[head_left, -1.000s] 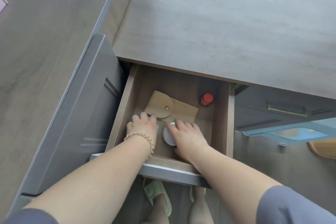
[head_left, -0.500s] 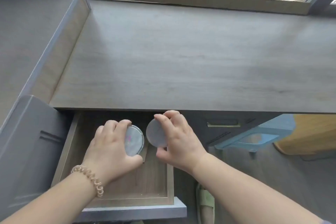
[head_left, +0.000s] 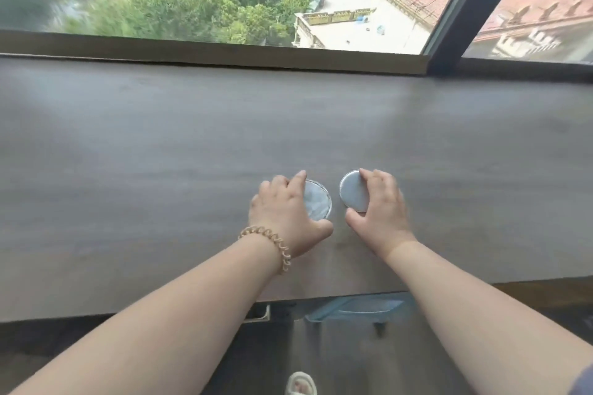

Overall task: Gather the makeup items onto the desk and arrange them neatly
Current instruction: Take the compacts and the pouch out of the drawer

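Two round makeup compacts are over the grey-brown desk (head_left: 160, 151), side by side near its front middle. My left hand (head_left: 282, 218), with a beaded bracelet on the wrist, grips the clear-lidded compact (head_left: 317, 204) by its rim. My right hand (head_left: 382, 215) grips the plain grey compact (head_left: 353, 192) the same way. A narrow gap separates the two compacts. Whether they rest on the desk or hover just above it I cannot tell.
A wooden window ledge (head_left: 224, 53) and a dark window frame (head_left: 462, 9) bound the desk at the back. Below the front edge are a brass drawer handle (head_left: 258, 314), a light blue stool (head_left: 359, 309) and a slippered foot (head_left: 300, 385).
Both hands lifted the two compacts out of the open drawer and carried them forward over the desk. The view has risen from the drawer to the desk and window.
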